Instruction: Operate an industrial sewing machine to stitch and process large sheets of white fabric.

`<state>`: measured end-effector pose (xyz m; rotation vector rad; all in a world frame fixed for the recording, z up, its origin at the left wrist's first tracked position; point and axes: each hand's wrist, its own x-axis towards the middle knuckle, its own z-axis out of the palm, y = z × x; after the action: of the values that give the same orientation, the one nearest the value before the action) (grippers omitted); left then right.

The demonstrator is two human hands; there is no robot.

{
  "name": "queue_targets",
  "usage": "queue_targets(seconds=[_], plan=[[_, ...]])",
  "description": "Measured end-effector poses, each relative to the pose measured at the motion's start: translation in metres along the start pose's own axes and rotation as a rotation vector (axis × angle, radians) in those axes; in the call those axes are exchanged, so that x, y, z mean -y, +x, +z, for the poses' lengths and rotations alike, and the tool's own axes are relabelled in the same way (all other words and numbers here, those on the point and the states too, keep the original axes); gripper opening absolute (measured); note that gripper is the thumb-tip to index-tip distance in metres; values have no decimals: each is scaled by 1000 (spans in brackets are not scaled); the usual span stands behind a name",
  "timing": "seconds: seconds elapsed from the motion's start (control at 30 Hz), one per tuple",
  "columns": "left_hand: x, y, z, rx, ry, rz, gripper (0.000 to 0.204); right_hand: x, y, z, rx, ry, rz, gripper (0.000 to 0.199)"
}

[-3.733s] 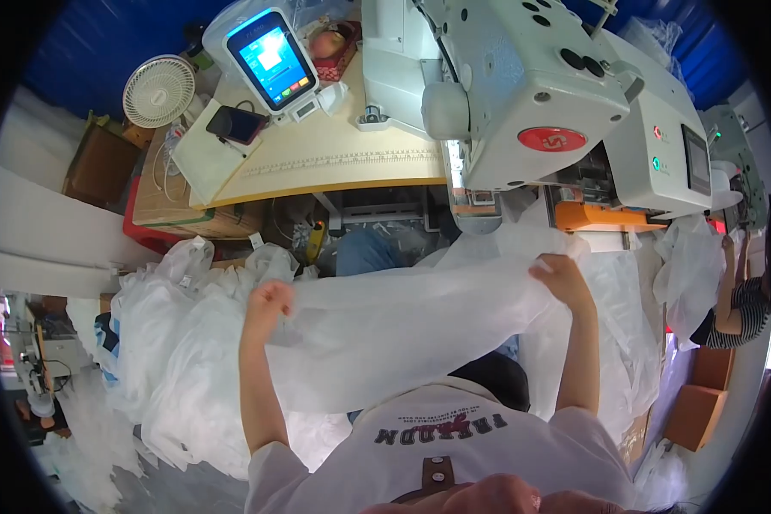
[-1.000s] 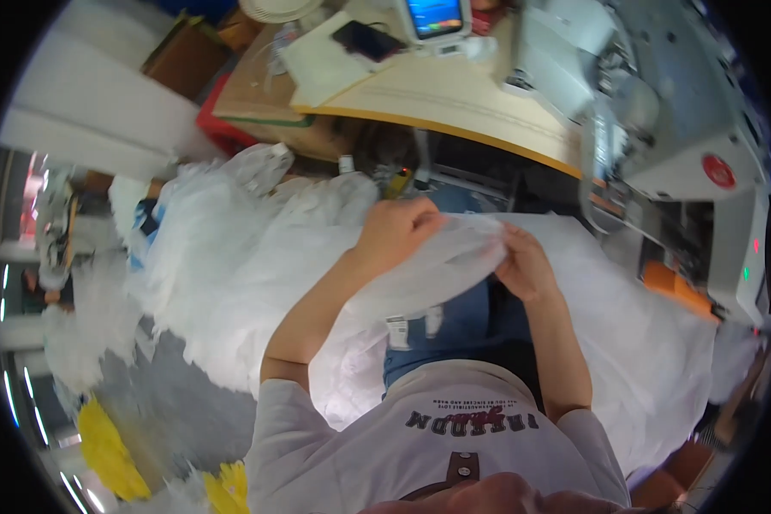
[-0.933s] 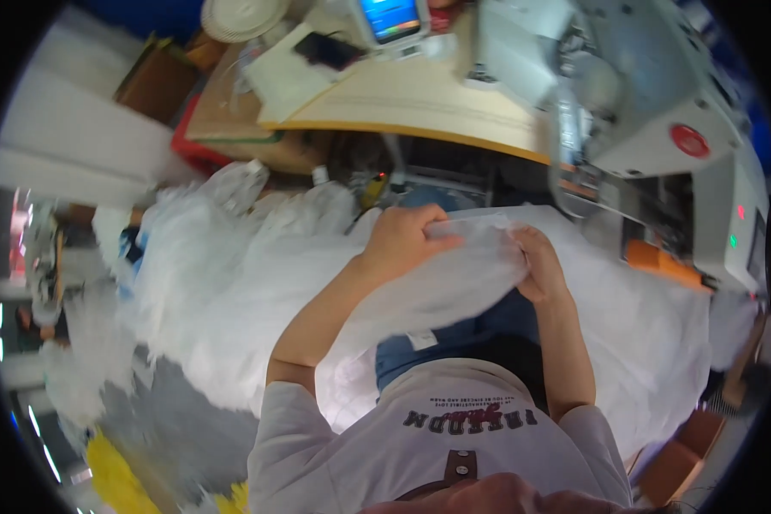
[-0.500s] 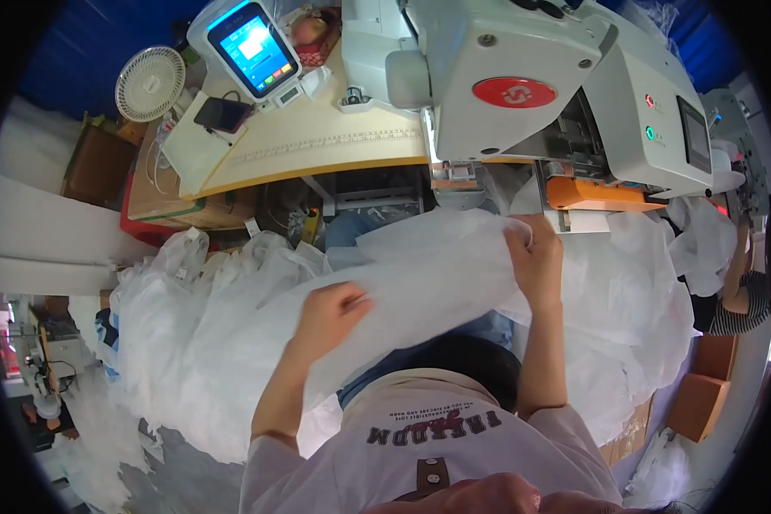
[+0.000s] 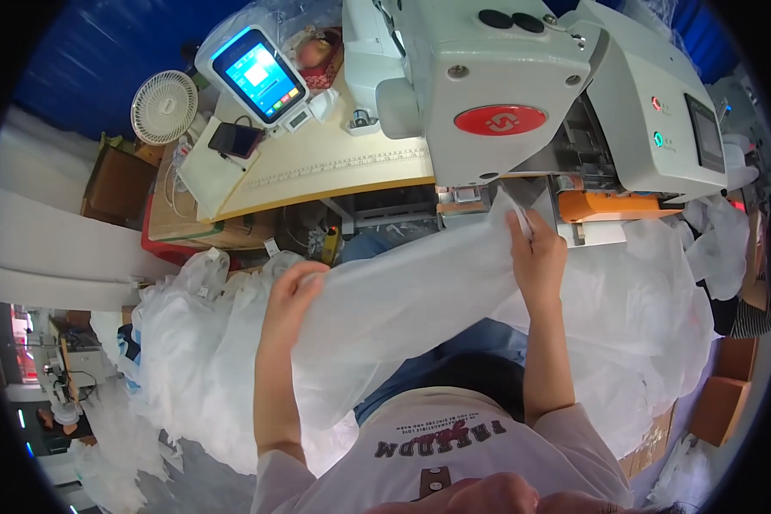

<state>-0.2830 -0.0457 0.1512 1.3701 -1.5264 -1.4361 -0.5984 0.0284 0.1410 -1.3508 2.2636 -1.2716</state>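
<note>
While right hand (image 5: 535,257) pinches the white fabric piece's (image 5: 402,317) top edge just under the sewing machine (image 5: 505,94), left hand (image 5: 291,300) grips its other end, closed. Keep fabric taut btwn both hands, edge level w/ machine bed, no bunching.

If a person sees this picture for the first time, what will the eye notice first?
First, the white fabric stretched between the left hand and the right hand, across the middle. Above it, at the top right, stands a big grey sewing machine with a red oval badge. At the upper left, a lit blue screen sits beside a small white fan.
</note>
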Motion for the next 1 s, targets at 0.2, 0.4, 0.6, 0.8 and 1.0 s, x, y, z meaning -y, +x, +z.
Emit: queue_targets(seconds=[0.2, 0.4, 0.6, 0.8, 1.0], plan=[[17, 80, -36, 86, -110, -187, 15, 2, 24, 33, -134, -144, -123, 16], [55, 27, -49, -120, 468, 220, 16, -1, -2, 27, -32, 391, 161, 17], [88, -58, -99, -94, 495, -181, 12, -49, 22, 8, 96, 241, 78, 23], [73, -100, -102, -183, 1258, 380, 10, -17, 2, -10, 31, 191, 255, 30], [60, -81, -91, -1046, 89, 363, 17, 21, 14, -18, 136, -61, -10, 42]])
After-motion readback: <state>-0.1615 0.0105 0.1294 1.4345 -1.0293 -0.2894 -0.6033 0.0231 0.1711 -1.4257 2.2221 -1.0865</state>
